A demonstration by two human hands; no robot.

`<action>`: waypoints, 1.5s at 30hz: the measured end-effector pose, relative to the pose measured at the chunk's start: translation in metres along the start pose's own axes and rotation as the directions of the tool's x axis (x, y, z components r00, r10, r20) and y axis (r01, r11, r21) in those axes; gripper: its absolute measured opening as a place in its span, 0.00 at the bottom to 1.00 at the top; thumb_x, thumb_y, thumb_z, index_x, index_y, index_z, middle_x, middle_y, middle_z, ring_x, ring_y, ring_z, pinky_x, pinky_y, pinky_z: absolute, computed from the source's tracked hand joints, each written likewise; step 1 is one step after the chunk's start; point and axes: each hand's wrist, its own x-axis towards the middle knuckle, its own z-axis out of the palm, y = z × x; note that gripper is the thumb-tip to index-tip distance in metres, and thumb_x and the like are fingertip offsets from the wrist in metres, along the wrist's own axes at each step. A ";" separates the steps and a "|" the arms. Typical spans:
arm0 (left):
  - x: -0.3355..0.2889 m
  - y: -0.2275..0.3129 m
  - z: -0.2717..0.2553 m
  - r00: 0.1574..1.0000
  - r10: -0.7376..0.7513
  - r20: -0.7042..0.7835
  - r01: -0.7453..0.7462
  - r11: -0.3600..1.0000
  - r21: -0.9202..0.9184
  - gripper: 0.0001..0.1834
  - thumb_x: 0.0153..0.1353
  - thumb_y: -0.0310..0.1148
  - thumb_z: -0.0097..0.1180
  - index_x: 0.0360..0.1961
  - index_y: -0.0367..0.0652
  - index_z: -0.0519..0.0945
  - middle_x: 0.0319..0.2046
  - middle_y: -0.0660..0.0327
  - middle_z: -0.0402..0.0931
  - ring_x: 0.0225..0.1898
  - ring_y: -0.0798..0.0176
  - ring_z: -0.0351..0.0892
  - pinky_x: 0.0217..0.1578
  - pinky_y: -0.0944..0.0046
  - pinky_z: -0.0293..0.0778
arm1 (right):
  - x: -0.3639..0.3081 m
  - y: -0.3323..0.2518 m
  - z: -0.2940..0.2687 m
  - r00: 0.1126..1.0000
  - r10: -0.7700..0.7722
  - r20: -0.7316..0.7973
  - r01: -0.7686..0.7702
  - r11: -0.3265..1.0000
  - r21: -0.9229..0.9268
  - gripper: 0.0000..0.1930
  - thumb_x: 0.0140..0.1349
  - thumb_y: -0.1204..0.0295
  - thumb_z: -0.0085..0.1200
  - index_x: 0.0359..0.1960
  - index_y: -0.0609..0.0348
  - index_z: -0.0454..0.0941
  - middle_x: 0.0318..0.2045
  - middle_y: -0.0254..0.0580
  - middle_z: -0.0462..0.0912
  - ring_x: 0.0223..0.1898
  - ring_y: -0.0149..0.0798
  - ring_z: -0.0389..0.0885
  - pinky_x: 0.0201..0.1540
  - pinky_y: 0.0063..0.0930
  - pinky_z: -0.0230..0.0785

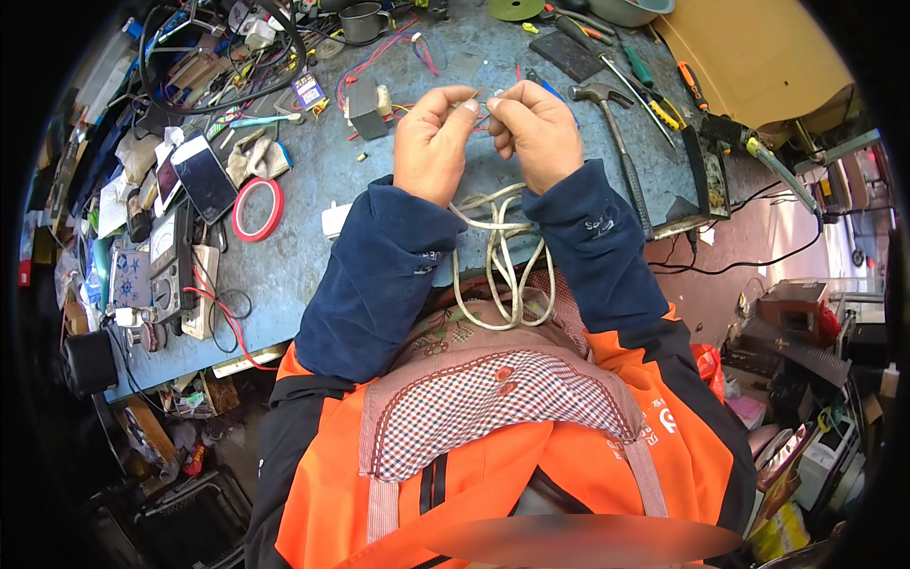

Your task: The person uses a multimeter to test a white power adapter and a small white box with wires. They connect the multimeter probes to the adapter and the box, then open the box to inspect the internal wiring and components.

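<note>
Over the blue worktop, my left hand (434,142) and my right hand (536,137) face each other, a small gap between their fingertips. Each is closed in a pinch of thumb and forefinger on what looks like a thin wire; the tips are too small to make out fully. Just left of my left hand sits a small transformer (365,109) with a dark core. Thin red wires (353,74) curl out behind it, and others run beneath my fingers. A white cable (507,251) lies in loose loops below my hands, hanging over the table edge onto my apron (502,408).
A hammer (621,156) and several screwdrivers lie at right. Red tape (258,210), a multimeter (171,261), a phone (204,178) and heaped parts crowd the left. A metal cup (364,23) stands at the back. Black cords (758,264) hang off the right edge.
</note>
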 end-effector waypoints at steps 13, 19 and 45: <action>-0.001 0.015 -0.008 0.973 -0.227 0.033 0.229 0.967 -0.114 0.07 0.71 0.33 0.61 0.43 0.39 0.84 0.24 0.68 0.77 0.21 0.76 0.67 0.21 0.71 0.61 | -0.001 0.009 -0.004 0.915 -0.404 -0.014 0.374 0.859 -0.349 0.09 0.72 0.69 0.66 0.43 0.64 0.85 0.32 0.39 0.87 0.31 0.26 0.82 0.35 0.25 0.75; -0.004 0.016 -0.003 0.972 -0.231 0.052 0.236 0.963 -0.134 0.07 0.71 0.32 0.61 0.42 0.39 0.84 0.25 0.67 0.78 0.22 0.75 0.69 0.23 0.71 0.62 | -0.002 0.011 0.007 0.823 -0.565 0.059 0.472 0.623 -0.625 0.10 0.74 0.70 0.63 0.36 0.65 0.81 0.30 0.53 0.86 0.27 0.48 0.81 0.33 0.35 0.74; 0.078 0.017 -0.120 0.980 0.191 0.061 -0.116 0.291 0.950 0.28 0.54 0.24 0.63 0.59 0.43 0.87 0.52 0.47 0.89 0.55 0.46 0.88 0.59 0.57 0.79 | 0.083 0.011 -0.050 0.878 0.158 0.452 0.176 0.771 -0.612 0.14 0.70 0.63 0.68 0.45 0.64 0.86 0.31 0.34 0.87 0.30 0.29 0.81 0.33 0.26 0.71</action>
